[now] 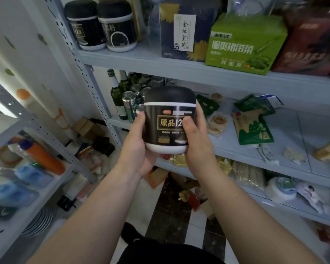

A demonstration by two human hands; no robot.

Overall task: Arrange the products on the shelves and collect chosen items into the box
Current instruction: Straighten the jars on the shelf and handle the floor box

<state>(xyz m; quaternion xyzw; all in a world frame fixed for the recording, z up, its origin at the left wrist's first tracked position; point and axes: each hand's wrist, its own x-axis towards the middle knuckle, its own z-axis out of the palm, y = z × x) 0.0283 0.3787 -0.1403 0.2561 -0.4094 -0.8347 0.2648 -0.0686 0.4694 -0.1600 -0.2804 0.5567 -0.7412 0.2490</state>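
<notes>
Both bare forearms are reaching forward and up from the bottom of the view, drawing together in front of the shelving. The left hand (136,141) is cupping the left side and base of a black jar (169,119), thumb lying up along its side. The right hand (197,143) is wrapping round the opposite side, its thumb pressing across the gold lettering on the label. Both hands are curled firmly round the jar, which is standing upright in the air between them, its black domed lid on top and its white base showing below.

Low to the left, an orange bottle (44,159) is lying on its side on a side rack (51,134), next to blue packs (32,175).

Directly behind the jar, the middle shelf (303,130) is carrying green bottles (117,96) and drink cans (129,103) at its left end, partly hidden by the jar. A green packet (253,130) and smaller wrapped snacks are lying flat to the right.

Farther up, the top shelf (160,63) is holding two matching black jars (85,25) standing side by side at the left. A navy box (183,31), a green carton (244,44) and a dark red box (309,44) are standing in a row to their right.
</notes>
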